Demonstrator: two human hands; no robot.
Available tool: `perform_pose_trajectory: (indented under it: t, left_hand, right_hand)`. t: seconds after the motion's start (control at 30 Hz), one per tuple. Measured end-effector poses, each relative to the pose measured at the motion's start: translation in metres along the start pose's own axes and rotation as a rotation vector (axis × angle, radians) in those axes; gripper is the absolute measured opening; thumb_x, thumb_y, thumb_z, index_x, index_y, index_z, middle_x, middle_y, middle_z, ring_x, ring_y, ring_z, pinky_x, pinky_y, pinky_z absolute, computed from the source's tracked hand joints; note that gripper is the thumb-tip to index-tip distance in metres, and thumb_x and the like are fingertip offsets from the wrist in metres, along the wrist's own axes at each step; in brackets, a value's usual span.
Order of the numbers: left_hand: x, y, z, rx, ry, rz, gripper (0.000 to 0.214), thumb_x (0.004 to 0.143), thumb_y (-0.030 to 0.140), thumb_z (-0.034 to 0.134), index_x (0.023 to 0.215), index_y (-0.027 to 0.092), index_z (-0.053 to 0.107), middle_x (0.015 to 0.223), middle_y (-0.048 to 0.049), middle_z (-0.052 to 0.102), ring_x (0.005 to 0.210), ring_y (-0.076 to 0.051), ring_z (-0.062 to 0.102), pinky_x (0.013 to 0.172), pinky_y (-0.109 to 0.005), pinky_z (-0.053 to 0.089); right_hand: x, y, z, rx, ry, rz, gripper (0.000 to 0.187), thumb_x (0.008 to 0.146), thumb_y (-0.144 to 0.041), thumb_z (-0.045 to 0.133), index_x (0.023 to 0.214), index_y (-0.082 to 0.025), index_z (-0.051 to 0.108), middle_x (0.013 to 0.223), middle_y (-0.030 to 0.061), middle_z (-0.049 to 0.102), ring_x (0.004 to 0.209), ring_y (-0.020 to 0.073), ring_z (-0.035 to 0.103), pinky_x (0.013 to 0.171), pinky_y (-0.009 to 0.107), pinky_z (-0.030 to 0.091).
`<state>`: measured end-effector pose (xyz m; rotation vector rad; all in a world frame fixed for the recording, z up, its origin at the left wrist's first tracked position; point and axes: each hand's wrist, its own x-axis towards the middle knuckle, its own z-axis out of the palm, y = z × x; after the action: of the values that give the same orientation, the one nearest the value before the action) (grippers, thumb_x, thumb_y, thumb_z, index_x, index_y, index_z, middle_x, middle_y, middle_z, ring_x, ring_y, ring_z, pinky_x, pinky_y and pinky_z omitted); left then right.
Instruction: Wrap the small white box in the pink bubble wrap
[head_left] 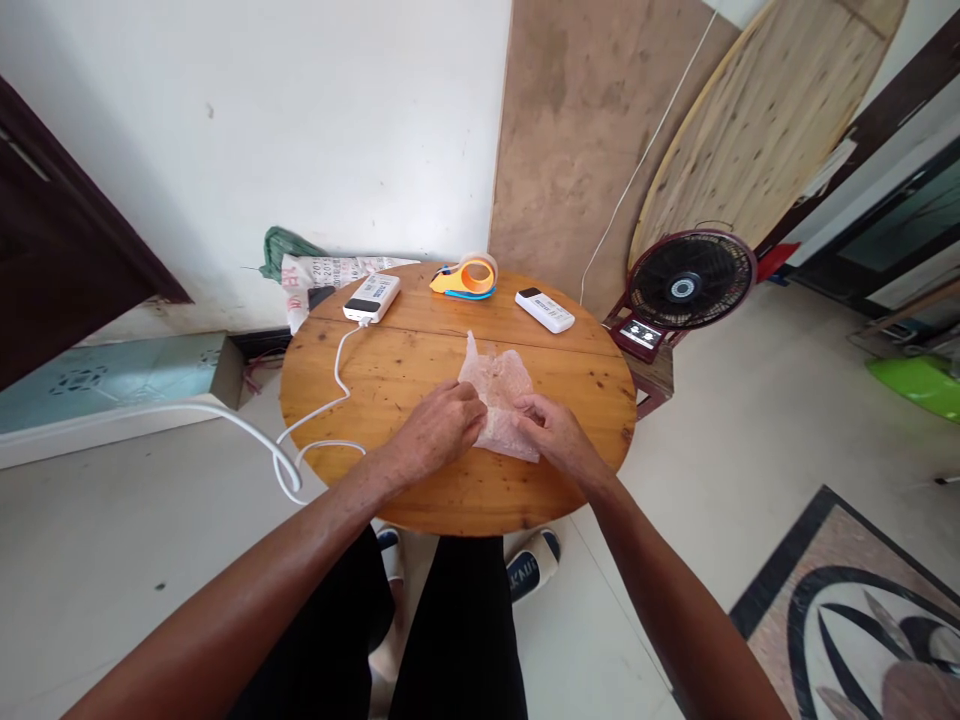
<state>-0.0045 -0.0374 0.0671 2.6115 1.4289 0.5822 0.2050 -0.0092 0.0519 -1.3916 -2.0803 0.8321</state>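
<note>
A crumpled sheet of clear bubble wrap (501, 385) lies in the middle of the round wooden table (375, 370). My left hand (436, 427) rests on its left edge with the fingers curled and pinching the wrap. My right hand (551, 432) pinches the sheet's lower right part, fingers closed on it. One corner of the wrap sticks up toward the far side.
At the table's far side lie a white power bank (373, 296) with a white cable (330, 400) trailing off the left edge, an orange tape dispenser (466, 277) and a white remote (545, 309). A dark red floor fan (686, 285) stands at the right. Sacks (315, 275) lean behind the table.
</note>
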Motion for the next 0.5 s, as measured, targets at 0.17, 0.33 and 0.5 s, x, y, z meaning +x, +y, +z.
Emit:
perform_pose_trajectory:
  t: [0.17,0.33,0.5]
  left_hand:
    - [0.0,-0.003,0.002,-0.029,0.002,0.048,0.026,0.09,0.017,0.045,0.078,0.016,0.067,0.089,-0.008,0.063,0.085,-0.018,0.053,0.083,-0.031,0.043]
    - [0.001,-0.007,0.005,-0.075,-0.004,0.061,0.024,0.09,0.018,0.046,0.078,0.016,0.067,0.085,-0.0062,0.065,0.087,-0.018,0.054,0.084,-0.031,0.043]
    - [0.0,-0.01,0.006,-0.125,0.011,0.063,0.022,0.089,0.02,0.047,0.079,0.017,0.066,0.087,-0.0057,0.065,0.086,-0.018,0.057,0.081,-0.029,0.044]
  right_hand:
    - [-0.005,0.007,0.005,0.13,0.047,0.052,0.012,0.077,-0.027,0.056,0.077,-0.016,0.061,0.063,-0.0034,0.051,0.057,0.0104,0.044,0.054,0.022,0.034]
    - [-0.009,0.013,0.012,0.146,0.166,0.017,0.016,0.076,-0.032,0.057,0.072,-0.018,0.059,0.082,0.003,0.058,0.077,0.0165,0.055,0.066,0.026,0.041]
    - [-0.012,0.017,0.014,0.087,0.282,0.003,0.015,0.075,-0.033,0.058,0.072,-0.019,0.06,0.114,0.0111,0.055,0.126,0.0277,0.04,0.093,0.036,0.039]
